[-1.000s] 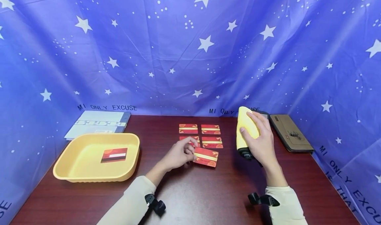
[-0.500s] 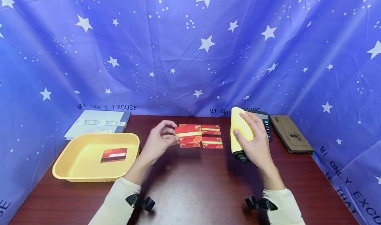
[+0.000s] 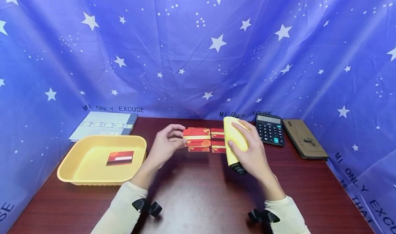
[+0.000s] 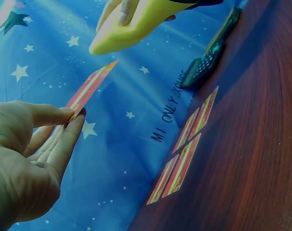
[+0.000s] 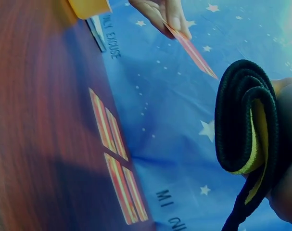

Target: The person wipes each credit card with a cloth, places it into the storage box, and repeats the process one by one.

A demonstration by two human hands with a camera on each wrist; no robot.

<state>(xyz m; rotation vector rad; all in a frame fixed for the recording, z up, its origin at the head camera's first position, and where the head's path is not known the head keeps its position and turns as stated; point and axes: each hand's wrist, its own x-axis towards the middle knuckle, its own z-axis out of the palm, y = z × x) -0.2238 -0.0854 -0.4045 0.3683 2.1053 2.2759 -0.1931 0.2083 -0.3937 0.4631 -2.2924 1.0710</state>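
Observation:
My left hand (image 3: 165, 146) pinches one red card (image 3: 197, 136) with a pale stripe between thumb and fingers. The left wrist view shows this card (image 4: 90, 89) held up in the air, apart from the table. Several similar cards (image 4: 182, 166) lie flat in two rows on the table; in the head view the held card partly covers the left ones. My right hand (image 3: 252, 151) grips a folded yellow cloth (image 3: 233, 134) with a black edge, which hides part of the right-hand cards. Its rolled black layers face the right wrist camera.
On the left stands a yellow plastic basin (image 3: 96, 182) with one red card (image 3: 120, 158) inside. Behind it lies a grey-white book or flat box (image 3: 103, 125). A black calculator (image 3: 270, 130) and a brown zipped case (image 3: 304, 139) lie at the back right. A blue starry curtain (image 3: 173, 48) encloses the table.
My left hand has lifted its card from in front of the rows and moved it up and left. My right hand has brought the cloth leftward toward that card, uncovering the calculator.

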